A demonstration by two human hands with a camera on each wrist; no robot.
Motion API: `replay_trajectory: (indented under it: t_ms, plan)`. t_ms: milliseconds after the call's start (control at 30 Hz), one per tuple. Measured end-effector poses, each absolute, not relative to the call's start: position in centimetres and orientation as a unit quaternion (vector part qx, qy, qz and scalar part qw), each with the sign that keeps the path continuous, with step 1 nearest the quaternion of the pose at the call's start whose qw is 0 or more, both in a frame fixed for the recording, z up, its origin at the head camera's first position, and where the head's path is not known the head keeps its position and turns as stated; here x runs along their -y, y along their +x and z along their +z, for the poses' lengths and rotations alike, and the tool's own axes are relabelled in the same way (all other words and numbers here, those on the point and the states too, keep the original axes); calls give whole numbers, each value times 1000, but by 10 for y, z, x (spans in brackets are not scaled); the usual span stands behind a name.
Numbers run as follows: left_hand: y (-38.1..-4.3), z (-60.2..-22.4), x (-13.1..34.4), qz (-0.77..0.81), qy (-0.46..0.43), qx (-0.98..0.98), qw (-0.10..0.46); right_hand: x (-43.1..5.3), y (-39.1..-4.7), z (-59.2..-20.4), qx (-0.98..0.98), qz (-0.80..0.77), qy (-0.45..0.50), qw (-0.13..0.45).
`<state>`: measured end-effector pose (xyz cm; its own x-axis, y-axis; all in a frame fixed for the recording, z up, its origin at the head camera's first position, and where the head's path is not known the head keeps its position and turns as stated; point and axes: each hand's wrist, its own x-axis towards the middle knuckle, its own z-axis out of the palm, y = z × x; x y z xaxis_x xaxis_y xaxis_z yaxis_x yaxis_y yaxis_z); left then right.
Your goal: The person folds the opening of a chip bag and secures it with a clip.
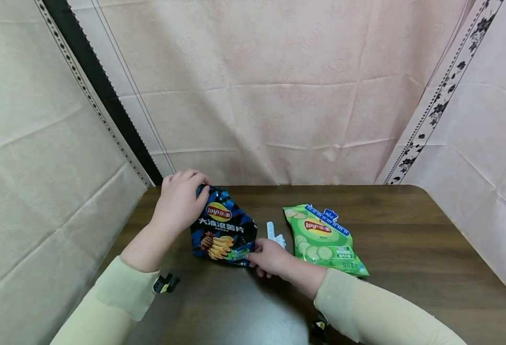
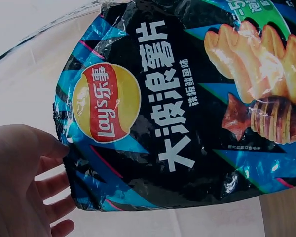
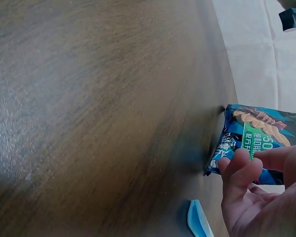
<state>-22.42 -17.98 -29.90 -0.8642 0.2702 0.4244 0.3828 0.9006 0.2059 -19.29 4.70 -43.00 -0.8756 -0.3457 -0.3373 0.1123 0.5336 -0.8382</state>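
Note:
A black and blue Lay's chip bag (image 1: 224, 227) stands tilted on the table, its front facing me. My left hand (image 1: 182, 199) grips its upper left corner; in the left wrist view the thumb (image 2: 52, 145) lies over the bag's crimped top edge, with the other fingers behind. At the lower right corner, my right hand (image 1: 270, 258) pinches the bag; in the right wrist view its fingertips (image 3: 241, 160) are at the bag's bottom end. Just behind the right hand lies a small pale blue and white piece (image 1: 274, 235), partly hidden.
To the right, a green Lay's chip bag (image 1: 322, 239) lies on the brown wooden table (image 1: 408, 249), with a dark blue lettered strip (image 1: 327, 220) across its top. Pale cloth hangings (image 1: 278, 120) enclose the back and both sides.

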Motion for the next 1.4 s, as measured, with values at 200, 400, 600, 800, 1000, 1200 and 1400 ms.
replay_trajectory:
  t_ms: [200,400,600,800,1000,1200,1400]
  plan:
    - [-222,-299,182,-135,-182,955,189,-48,-194,-431,-839,-484,-72,240]
    - [-220,-300,184,-140,-201,952,182,-49,-196,-433,-842,-478,-79,237]
    - [-218,-301,184,-149,-212,948,186,-50,-196,-431,-847,-471,-84,232]
    - [-218,-301,185,-150,-212,949,179,-53,-198,-422,-885,-421,-108,167]
    - [-218,-300,187,-148,-215,951,168,-59,-197,-407,-909,-383,-143,81]
    - [-217,-299,187,-153,-216,950,166,-64,-193,-388,-906,-393,-154,12]
    - [-217,-301,187,-154,-216,948,174,-67,-193,-381,-905,-395,-156,-9]
